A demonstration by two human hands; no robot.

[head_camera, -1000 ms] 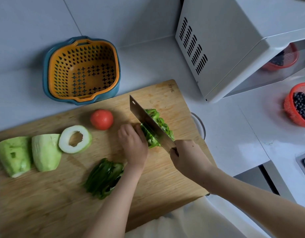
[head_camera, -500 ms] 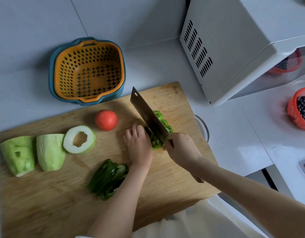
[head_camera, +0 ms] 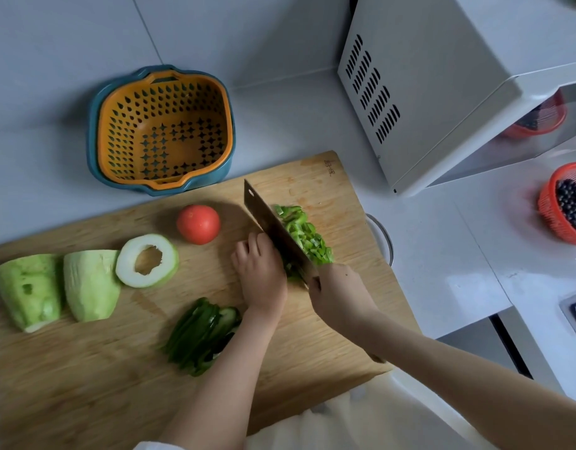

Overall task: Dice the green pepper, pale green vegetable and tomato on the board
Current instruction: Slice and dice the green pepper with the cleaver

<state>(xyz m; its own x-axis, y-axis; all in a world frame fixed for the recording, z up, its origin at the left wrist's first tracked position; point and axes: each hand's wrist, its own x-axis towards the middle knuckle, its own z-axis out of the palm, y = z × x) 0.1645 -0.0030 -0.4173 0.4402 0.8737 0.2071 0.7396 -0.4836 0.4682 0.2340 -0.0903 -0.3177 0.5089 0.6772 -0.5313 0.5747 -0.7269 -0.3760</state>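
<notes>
Gripping cleaver [head_camera: 273, 228] handle in right hand [head_camera: 338, 293], blade beside diced pepper [head_camera: 307, 237]; left hand [head_camera: 262, 274] fingers curled, holding green pepper [head_camera: 291, 275] on board [head_camera: 85, 384].

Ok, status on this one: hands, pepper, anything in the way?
Right hand grips cleaver; left hand holds green pepper at the blade. Diced pile right of blade; tomato whole. Nothing in the way.

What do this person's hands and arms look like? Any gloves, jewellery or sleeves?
The left hand and right hand are both bare: no gloves, and no rings, watch or bracelet show. The forearms are uncovered too. What looks like a sliver of white sleeve shows on the left arm at the picture's bottom edge, near a pale garment on the body.
</notes>
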